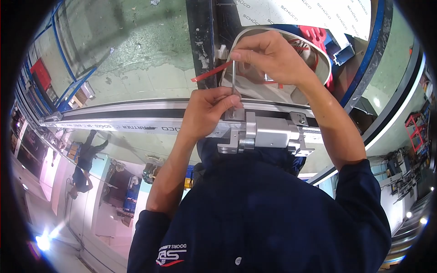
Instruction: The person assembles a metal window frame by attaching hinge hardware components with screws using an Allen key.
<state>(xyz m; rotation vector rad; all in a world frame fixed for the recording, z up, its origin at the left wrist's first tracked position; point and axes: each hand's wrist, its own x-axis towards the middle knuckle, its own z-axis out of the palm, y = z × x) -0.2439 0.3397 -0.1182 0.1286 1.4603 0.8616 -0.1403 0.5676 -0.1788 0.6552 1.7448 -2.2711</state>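
The right hand [275, 57] pinches a metal rod [234, 77] high, the left hand [205, 109] pinches it low, beside the hinge [273, 132] on the frame [136, 127]. Floor [136, 68] stretches past its far edge.

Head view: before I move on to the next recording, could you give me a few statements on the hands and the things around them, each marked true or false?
1. The left hand is at the lower part of the thin metal rod. True.
2. The right hand is away from the rod. False: its fingers are at the rod's upper end.
3. A red strip sticks out to the left of the rod in the picture. True.
4. The shirt is white. False: it is dark blue.
5. The white sheet at the top of the picture bears printed lettering. True.
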